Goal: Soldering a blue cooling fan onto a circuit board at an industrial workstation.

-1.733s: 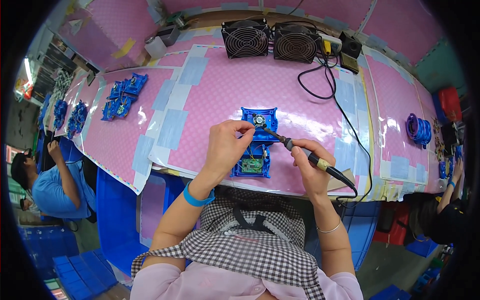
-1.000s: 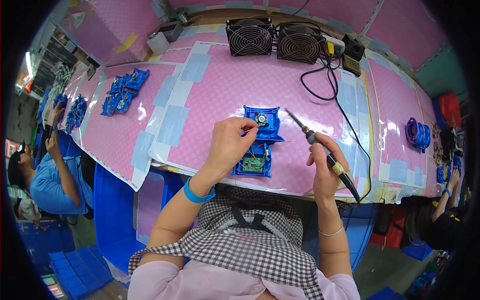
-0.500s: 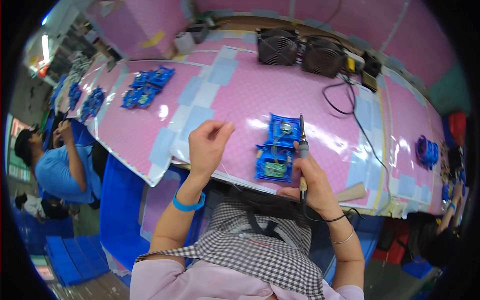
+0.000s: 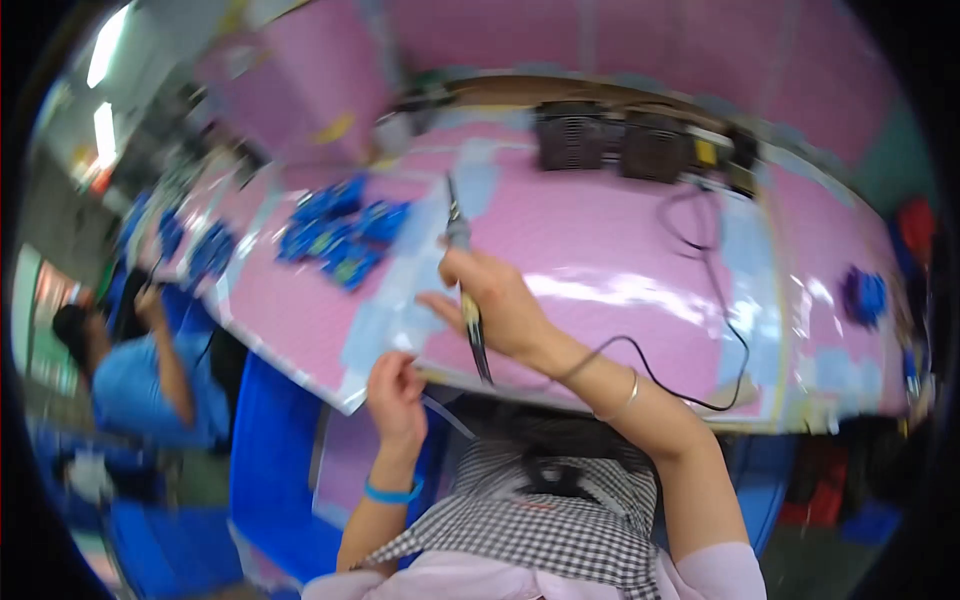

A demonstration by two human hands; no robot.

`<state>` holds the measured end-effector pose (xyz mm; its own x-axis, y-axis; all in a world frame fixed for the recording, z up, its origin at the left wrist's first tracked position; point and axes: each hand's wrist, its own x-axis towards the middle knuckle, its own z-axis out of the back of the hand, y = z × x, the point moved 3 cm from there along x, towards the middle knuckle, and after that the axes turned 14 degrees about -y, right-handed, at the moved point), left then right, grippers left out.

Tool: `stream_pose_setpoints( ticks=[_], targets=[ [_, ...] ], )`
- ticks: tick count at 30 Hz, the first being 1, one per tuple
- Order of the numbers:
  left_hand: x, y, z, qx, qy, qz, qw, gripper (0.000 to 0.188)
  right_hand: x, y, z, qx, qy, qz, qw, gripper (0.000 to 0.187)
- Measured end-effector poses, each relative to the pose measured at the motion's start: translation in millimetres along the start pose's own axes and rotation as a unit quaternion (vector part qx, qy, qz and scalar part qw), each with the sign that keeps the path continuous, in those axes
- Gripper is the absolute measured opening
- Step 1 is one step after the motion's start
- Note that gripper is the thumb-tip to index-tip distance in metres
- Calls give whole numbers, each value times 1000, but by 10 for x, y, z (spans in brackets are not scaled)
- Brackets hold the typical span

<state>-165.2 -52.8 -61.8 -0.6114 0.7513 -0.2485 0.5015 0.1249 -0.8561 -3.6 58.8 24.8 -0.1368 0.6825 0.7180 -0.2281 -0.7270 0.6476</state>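
Note:
My right hand (image 4: pixel 505 305) is closed round a soldering iron (image 4: pixel 457 225) and reaches leftward over the bench. The iron's dark tip points up and away, and its yellow and black rear end comes out below the palm. Just past the hand, to the left, lies a group of blue-wrapped parts (image 4: pixel 340 235), blurred, some with green bits showing. My left hand (image 4: pixel 397 395) is at the bench's front edge, with fingers curled together. A thin pale wire (image 4: pixel 450 416), probably solder, trails from it toward my apron.
Two dark fan units (image 4: pixel 570 135) stand at the back. The iron's black cable (image 4: pixel 650 375) loops across the bench's right side. A blue bundle (image 4: pixel 865 297) lies far right, and a blue bin (image 4: pixel 275 440) stands below left. A person in blue (image 4: pixel 150 390) sits at left.
My right hand has swung left with the soldering iron. The two blue parts before me have left their spot, and the left group is larger. My left hand has lowered toward me.

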Motion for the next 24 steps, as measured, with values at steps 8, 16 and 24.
stream_pose_setpoints(
  ticks=[8, 16, 24],
  targets=[
    [28, 165, -299, -88, 105, 115, 984, 13, -397, -447, 2983, -192, -385, -103, 897, 21],
    [28, 395, -678, -135, 245, 202, 939, 26, -1098, -1120, 5560, -499, -437, -158, 732, 68],
    [-321, 338, -714, -98, 328, 266, 901, 19, -1236, -1525, 4940, -494, -513, -106, 694, 35]
  ],
)
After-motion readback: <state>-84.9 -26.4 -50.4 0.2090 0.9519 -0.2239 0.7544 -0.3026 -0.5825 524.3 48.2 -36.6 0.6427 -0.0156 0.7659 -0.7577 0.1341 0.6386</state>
